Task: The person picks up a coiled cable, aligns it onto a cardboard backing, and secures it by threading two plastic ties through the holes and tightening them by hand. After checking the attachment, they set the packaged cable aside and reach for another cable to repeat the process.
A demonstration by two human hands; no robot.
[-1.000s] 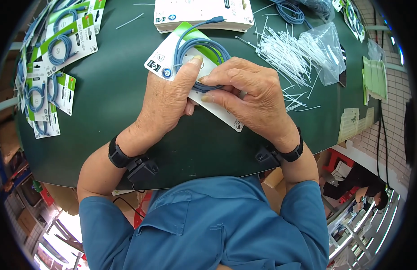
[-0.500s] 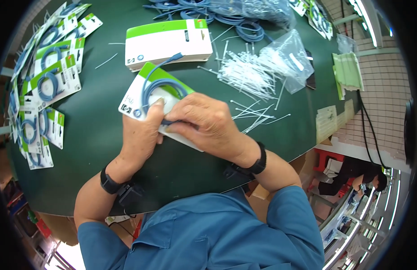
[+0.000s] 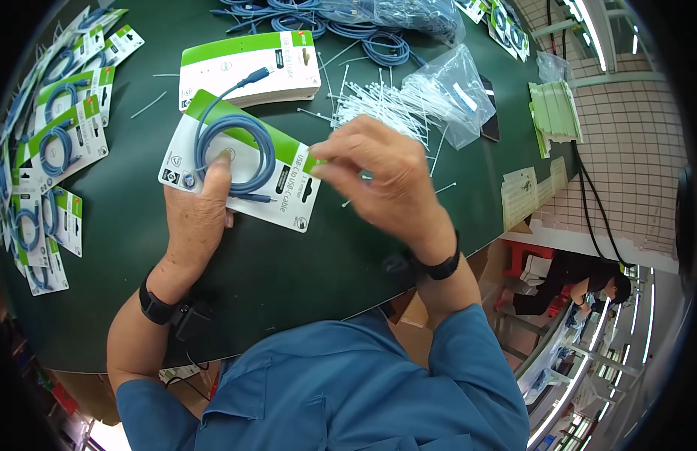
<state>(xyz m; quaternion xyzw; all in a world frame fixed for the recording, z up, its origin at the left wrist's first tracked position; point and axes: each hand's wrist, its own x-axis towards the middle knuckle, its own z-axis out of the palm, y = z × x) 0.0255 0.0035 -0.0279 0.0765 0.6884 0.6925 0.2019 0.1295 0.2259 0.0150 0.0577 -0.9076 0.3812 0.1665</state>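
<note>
A white and green cardboard package card (image 3: 292, 199) lies tilted in my left hand (image 3: 196, 207). My left thumb presses a coiled blue cable (image 3: 266, 154) onto the card's face, while the fingers go behind it, mostly hidden. One cable end with a plug (image 3: 254, 76) sticks out past the card's top; the other plug lies across its lower part. My right hand (image 3: 386, 177) is beside the card's right corner, thumb and forefinger bent with a small gap between them. Nothing shows in its grip. Beyond it lies a pile of white cable ties (image 3: 378, 103).
A stack of similar cards (image 3: 247, 64) stands behind my hands. Many carded blue cables (image 3: 57, 150) overlap at the left. Loose blue cables (image 3: 386, 49) and a clear plastic bag (image 3: 461, 101) lie at the back. Another person (image 3: 570, 282) sits at the far right.
My right hand has drawn off the cable and moved right to the card's corner, uncovering the coil and lower plug. My left hand still holds the card; the whole view has shifted slightly.
</note>
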